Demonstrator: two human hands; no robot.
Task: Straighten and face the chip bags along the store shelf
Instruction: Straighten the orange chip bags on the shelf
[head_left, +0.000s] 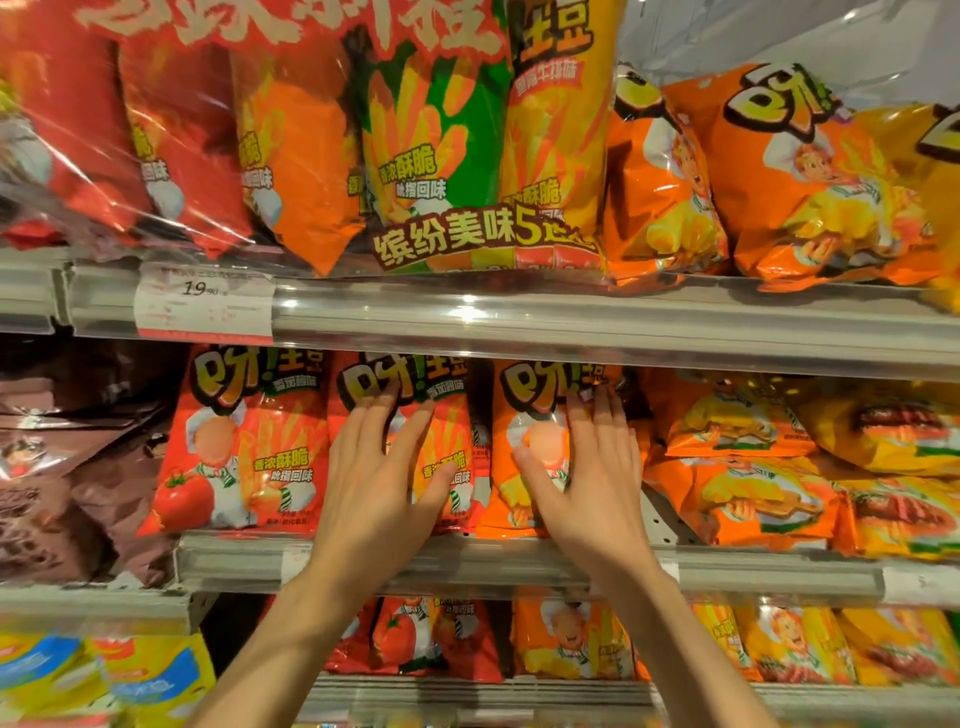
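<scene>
My left fingers (387, 415) are spread and straight, laid flat on the face of a red bag (441, 441) on the middle shelf (519, 566); the fingertips reach up to the logo at its top, and the thumb lies lower on the bag's right half. My left hand (374, 483) covers most of that bag's front, gripping nothing. My right fingers (597, 421) are straight too, held close together, pressed flat against the orange bag (524, 415) just beside the red one; the tips come up near its top edge and the thumb points left across the printed chef figure. My right hand (587, 483) hides the bag's right half, so I can't tell quite where its right edge lies.

Both bags stand upright, fronts toward me, touching side by side. Another red bag (244, 441) stands upright to the left of my left hand, apart from it. To the right of my right hand, orange and yellow bags (748, 467) lie stacked flat. On the shelf above, a multipack (441, 156) leans forward, with a price tag (205, 304) on the rail below it.
</scene>
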